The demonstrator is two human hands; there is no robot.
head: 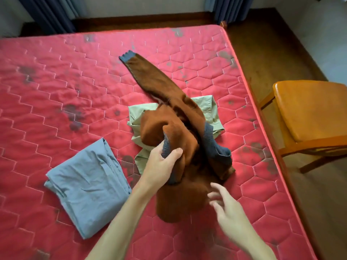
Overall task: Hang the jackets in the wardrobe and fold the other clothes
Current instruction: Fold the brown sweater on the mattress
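Note:
A brown sweater (pixel 180 199) with dark blue ribbed trim lies bunched on the red mattress (pixel 56 91), one sleeve stretched toward the far side. My left hand (pixel 161 164) grips its blue ribbed edge and lifts part of it. My right hand (pixel 223 205) hovers beside the sweater's lower part, fingers spread and holding nothing. A pale green garment (pixel 210 107) lies crumpled under the sweater. A folded grey-blue garment (pixel 88 186) rests flat on the mattress to the left.
A wooden chair (pixel 311 113) with an orange seat stands on the brown floor right of the bed. Dark blue curtains (pixel 50 14) hang along the far wall. The mattress edge runs diagonally down the right side.

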